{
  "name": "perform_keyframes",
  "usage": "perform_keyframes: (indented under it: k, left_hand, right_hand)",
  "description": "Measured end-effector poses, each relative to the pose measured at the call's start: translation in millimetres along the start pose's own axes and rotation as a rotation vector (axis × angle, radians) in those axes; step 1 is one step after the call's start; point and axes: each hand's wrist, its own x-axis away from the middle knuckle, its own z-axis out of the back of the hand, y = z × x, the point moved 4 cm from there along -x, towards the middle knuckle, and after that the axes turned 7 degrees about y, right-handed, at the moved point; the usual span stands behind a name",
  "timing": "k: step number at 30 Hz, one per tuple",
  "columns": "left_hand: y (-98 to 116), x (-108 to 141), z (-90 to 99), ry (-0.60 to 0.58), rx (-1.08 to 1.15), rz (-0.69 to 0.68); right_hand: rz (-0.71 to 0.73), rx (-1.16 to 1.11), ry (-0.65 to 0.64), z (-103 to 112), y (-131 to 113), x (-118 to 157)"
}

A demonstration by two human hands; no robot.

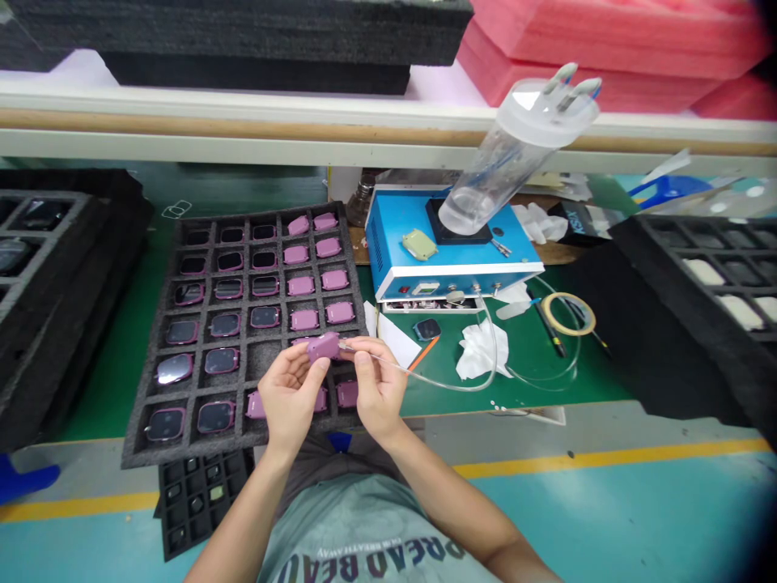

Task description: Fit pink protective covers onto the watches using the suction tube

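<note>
My left hand (295, 394) grips a purple watch case (324, 347) between thumb and fingers, above the near right part of a grey foam tray (134, 437). In my right hand (377, 390) is the end of a clear tube (446, 385), pinched so that its tip (343, 346) meets the case's right side. Whether the tip goes into the case, I cannot tell. Purple watch cases (300, 286) fill the right columns of the tray, and cases with dark screens (217, 417) lie in its left columns. The tube loops back to the front of a blue machine (388, 243).
On the machine stand a clear cylinder (486, 182) and a yellow-green watch case (418, 244). Crumpled tissue (484, 351), a small dark watch (427, 329), a tape roll (568, 314) and a black pen (549, 330) lie to the right. Foam stacks (91, 267) flank the left; a shelf (243, 146) spans above.
</note>
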Motion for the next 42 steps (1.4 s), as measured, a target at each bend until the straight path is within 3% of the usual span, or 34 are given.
perform_keyframes:
  k: [7,11,15,18,21,26,28,30,32,34,36,38,42]
  left_hand:
    - [-1.2,2.5,-3.4,-0.007,-0.015,0.013]
    - [10.2,4.0,3.4,-0.034,-0.099,-0.035]
    - [28.9,-14.5,42.5,0.058,-0.414,-0.249]
    - [31.1,-25.7,70.9,0.095,-0.664,-0.345]
    - [25.1,-24.3,77.1,0.021,-0.905,-0.414]
    - [32.6,-27.0,72.2,0.049,-1.144,-0.616]
    - [37.8,-41.5,64.9,-0.043,-1.156,-0.681]
    - [39.9,-60.9,51.5,-0.238,-1.217,-0.723]
    - [39.9,-81.1,37.1,-0.428,-1.329,-0.719]
    - [41.9,-97.1,26.4,-0.536,-1.403,-0.694]
    - [47.3,-104.4,21.4,-0.529,-1.382,-0.676]
    - [53.2,-99.7,21.6,-0.437,-1.237,-0.654]
    - [44.0,-60.8,25.3,-0.283,-0.653,-0.403]
  right_hand:
    - [0.006,0.029,0.009,0.9,0.6,-0.7]
    - [0.014,0.063,0.029,6.2,-1.8,4.7]
    - [-0.014,0.067,0.075,10.6,-2.9,9.2]
    - [-0.031,0.063,0.049,9.6,-2.5,10.5]
    - [-0.054,0.057,0.034,9.1,-0.8,11.0]
    - [-0.073,0.067,0.048,10.0,1.6,10.4]
    - [-0.068,0.069,0.031,9.5,1.5,10.1]
    - [-0.065,0.078,0.010,8.8,1.4,10.1]
    - [-0.068,0.082,0.001,8.4,1.3,10.1]
    - [-0.072,0.078,0.006,8.2,1.3,10.1]
    - [-0.075,0.073,0.022,8.2,1.2,10.2]
    - [-0.072,0.062,0.045,8.4,1.1,10.1]
    - [-0.058,0.053,0.078,8.4,1.3,9.4]
